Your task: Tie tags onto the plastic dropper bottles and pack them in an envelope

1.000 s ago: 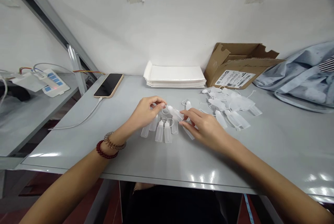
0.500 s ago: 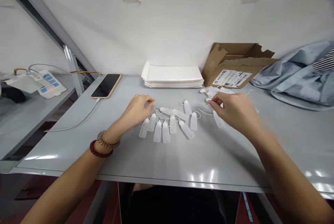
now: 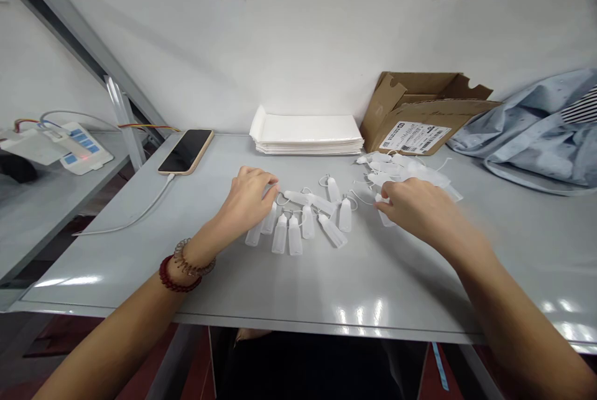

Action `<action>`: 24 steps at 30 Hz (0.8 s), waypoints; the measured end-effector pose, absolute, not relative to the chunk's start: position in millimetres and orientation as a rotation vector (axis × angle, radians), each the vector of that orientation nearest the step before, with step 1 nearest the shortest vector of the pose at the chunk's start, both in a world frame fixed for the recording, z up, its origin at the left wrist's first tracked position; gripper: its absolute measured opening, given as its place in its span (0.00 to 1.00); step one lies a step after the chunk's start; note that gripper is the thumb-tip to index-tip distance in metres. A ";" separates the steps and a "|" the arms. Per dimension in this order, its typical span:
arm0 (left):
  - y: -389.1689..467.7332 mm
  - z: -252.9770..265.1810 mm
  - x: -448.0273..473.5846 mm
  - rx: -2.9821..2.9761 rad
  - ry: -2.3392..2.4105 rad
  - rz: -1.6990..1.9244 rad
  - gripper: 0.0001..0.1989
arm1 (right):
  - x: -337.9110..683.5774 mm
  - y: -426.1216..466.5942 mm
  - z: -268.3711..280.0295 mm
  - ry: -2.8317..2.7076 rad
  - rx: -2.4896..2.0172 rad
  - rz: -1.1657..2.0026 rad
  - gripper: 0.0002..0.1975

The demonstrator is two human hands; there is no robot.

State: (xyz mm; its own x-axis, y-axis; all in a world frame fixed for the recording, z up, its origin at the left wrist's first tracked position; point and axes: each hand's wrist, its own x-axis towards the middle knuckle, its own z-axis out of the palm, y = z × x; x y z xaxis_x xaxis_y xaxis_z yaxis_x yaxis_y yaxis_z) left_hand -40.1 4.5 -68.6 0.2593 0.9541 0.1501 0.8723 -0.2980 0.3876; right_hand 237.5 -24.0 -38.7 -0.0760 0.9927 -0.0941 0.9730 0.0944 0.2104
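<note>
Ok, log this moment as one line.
left hand: by spread-out translucent white plastic bottles | right hand: at another such bottle, grip unclear | behind: stacked flat white envelopes, open brown cardboard box

The left hand [image 3: 252, 195] and right hand [image 3: 413, 206] (backs upward) are loosely curled, well apart.

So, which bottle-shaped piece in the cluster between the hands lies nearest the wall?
The rearmost piece, in front of the right half of the white stack; its tip is closer to the wall than any other there.
</note>
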 end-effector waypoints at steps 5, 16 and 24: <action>1.2 -65.1 -36.9 2.271 1.667 0.565 0.15 | 241.2 -25.6 -51.9 2.393 1.971 0.155 0.08; -15.5 -56.9 -26.5 2.223 1.473 0.824 0.12 | 230.0 -23.5 -45.3 2.782 2.392 -0.091 0.08; -25.9 -51.6 -20.2 2.024 1.296 0.859 0.19 | 209.8 -35.1 -51.8 3.264 2.180 0.035 0.08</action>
